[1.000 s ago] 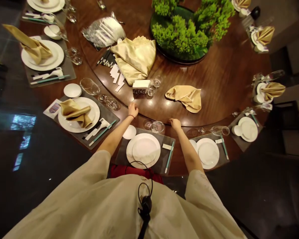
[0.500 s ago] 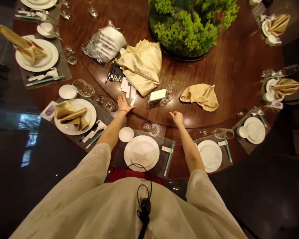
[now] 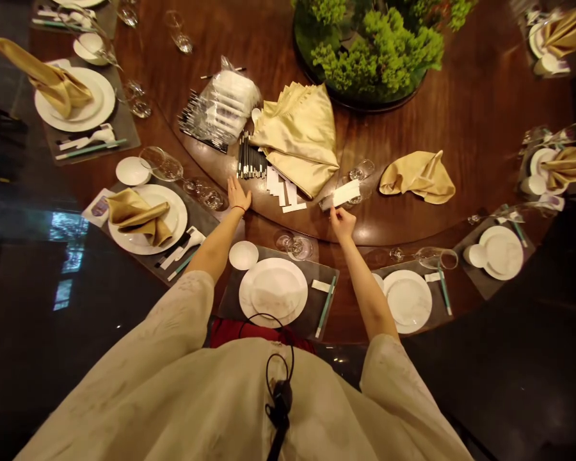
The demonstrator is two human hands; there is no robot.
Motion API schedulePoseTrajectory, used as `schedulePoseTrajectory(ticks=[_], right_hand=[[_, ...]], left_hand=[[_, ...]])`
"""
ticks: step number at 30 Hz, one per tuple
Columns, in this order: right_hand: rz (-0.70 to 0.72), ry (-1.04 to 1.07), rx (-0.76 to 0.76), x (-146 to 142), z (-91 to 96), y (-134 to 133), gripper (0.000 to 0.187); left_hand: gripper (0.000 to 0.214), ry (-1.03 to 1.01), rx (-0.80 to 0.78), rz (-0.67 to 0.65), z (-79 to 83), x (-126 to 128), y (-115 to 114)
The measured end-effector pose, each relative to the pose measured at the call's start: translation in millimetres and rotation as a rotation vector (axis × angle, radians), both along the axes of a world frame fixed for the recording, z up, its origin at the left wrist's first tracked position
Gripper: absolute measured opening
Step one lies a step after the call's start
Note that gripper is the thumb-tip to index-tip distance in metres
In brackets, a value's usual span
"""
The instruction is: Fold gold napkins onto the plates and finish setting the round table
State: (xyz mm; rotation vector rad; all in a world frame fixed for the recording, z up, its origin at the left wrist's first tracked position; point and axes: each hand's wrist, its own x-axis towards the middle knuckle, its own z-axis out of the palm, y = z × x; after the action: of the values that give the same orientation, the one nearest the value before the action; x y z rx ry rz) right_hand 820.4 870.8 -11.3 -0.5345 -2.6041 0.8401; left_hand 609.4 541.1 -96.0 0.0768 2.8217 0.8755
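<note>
On the wooden turntable, right hand: fingers bunched together, tips right at the near edge of a small white-topped box, can't really tell if it's gripped or just being touched

Left hand: wide open, fingers spread, palm down near the turntable edge, holding nothing

White box spot: on the turntable just in front of two small glasses, with its clear base angled toward the right hand

Next to the left hand: a bundle of black chopsticks and a fanned stack of white paper slips, both on the turntable, slips closer to the box

Behind those: a folded gold napkin beside a plastic bag of white items, then a green plant centerpiece

Right of the box: a looser gold napkin

Right in front of the person: a white plate on a grey placemat, small white dish to its left, glassware above it
</note>
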Motion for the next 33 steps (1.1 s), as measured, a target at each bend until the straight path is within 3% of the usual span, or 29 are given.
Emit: schedulePoseTrajectory(ticks=[6, 12, 19, 23, 27, 29, 33], right_hand=[[0.009, -0.222, 0.035, 20, -21.4, -2, 0.045], [0.089, -0.374, 0.046, 41, -46.8, -7, 0.030], [-0.022, -0.284, -0.073, 42, -65.8, 3, 0.031], [-0.143, -0.121, -0.193, 47, -73.9, 5, 0.033], [-0.248, 0.008, -0.268, 64, -78.1, 0, 0.036], [-0.260, 0.015, -0.286, 72, -77.4, -1, 0.037], [-0.251, -0.007, -0.332, 78, -70.4, -2, 0.038]], left_hand=[[0.090, -0.019, 0.060, -0.243, -4.5, -10, 16], [0.073, 0.050, 0.049, -0.394, -2.9, 23, 36], [0.060, 0.090, 0.082, -0.347, -11.5, 61, 67], [0.037, 0.077, 0.109, -0.239, -15.9, 63, 78], [0.019, 0.018, 0.075, -0.154, -8.9, 55, 84], [0.022, -0.043, 0.029, -0.122, -2.6, 50, 88], [0.049, -0.188, -0.083, -0.016, 8.1, 40, 99]])
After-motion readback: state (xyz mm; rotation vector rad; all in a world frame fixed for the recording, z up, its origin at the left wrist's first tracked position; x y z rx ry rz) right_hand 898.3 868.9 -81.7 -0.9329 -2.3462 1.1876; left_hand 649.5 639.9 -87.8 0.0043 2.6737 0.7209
